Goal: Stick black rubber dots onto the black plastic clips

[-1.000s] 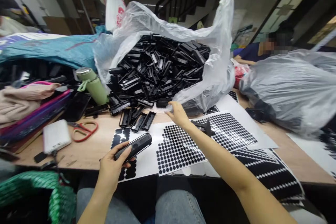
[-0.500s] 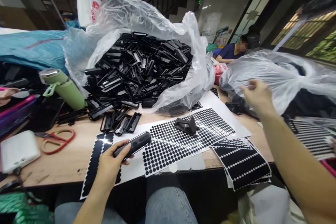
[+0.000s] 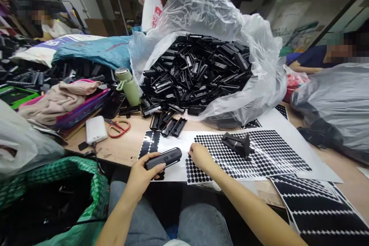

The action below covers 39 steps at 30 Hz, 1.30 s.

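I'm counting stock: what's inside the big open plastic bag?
The open plastic bag holds a heap of black parts. Whatever lies beneath the top layer is covered and cannot be seen.

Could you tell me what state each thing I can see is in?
Left hand: closed around a black part.
Right hand: fingertips at the dotted sheet; grip unclear.
Black bracket: lying on the dotted sheet.
Clear plastic bag: open, piled with black pieces.
Green bottle: lid on.
Scissors: lying on the table.
Green woven bag: open, dark inside.
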Each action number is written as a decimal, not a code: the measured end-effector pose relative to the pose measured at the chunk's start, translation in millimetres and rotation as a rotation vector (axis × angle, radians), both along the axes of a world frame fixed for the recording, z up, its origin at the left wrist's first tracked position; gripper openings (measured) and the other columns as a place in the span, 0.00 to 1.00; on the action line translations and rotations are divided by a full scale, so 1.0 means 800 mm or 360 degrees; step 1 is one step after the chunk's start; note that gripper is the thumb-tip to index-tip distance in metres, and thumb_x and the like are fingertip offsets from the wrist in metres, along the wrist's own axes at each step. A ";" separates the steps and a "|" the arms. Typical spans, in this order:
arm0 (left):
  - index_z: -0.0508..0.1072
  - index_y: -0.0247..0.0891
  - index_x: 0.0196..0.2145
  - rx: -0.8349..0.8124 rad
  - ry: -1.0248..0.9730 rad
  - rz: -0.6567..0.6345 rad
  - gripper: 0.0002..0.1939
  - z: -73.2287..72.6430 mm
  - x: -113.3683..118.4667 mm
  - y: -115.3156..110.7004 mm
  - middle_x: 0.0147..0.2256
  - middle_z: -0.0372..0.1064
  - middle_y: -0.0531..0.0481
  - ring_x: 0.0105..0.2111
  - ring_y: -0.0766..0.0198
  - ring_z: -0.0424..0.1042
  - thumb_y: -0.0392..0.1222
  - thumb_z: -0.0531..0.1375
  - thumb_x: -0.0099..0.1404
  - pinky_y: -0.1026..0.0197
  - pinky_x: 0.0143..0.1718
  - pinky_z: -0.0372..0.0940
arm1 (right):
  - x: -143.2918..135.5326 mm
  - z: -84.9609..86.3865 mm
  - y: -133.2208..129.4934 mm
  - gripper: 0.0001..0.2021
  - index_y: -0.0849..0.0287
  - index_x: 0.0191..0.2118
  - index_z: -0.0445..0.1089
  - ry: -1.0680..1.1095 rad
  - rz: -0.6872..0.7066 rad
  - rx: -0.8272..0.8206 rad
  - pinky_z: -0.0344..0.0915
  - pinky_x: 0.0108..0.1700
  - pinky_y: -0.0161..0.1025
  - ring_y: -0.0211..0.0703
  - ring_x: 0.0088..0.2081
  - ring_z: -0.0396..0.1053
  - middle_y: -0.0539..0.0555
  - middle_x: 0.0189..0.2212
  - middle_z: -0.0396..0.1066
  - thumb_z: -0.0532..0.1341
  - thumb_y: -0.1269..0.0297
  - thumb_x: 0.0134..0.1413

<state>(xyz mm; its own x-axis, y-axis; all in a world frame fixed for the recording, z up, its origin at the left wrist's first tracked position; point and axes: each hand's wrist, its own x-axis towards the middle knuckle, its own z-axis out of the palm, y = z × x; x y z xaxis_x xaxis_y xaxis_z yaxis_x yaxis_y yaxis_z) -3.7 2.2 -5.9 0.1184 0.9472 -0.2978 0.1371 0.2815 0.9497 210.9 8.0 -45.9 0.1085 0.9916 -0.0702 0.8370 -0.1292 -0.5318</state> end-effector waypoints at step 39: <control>0.71 0.34 0.40 0.0180 -0.0032 -0.0095 0.23 -0.004 -0.008 -0.008 0.26 0.70 0.51 0.22 0.64 0.71 0.43 0.67 0.45 0.64 0.21 0.67 | -0.088 0.065 -0.036 0.05 0.58 0.25 0.61 0.0978 0.0019 0.0165 0.58 0.46 0.42 0.42 0.41 0.62 0.55 0.40 0.61 0.53 0.67 0.51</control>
<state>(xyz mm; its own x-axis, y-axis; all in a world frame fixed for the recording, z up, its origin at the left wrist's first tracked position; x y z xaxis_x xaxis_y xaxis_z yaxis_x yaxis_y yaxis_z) -10.1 -4.5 -8.8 0.1805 0.9657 -0.1866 0.1308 0.1645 0.9777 140.6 -20.7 6.0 0.0678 0.9975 -0.0194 0.3750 -0.0435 -0.9260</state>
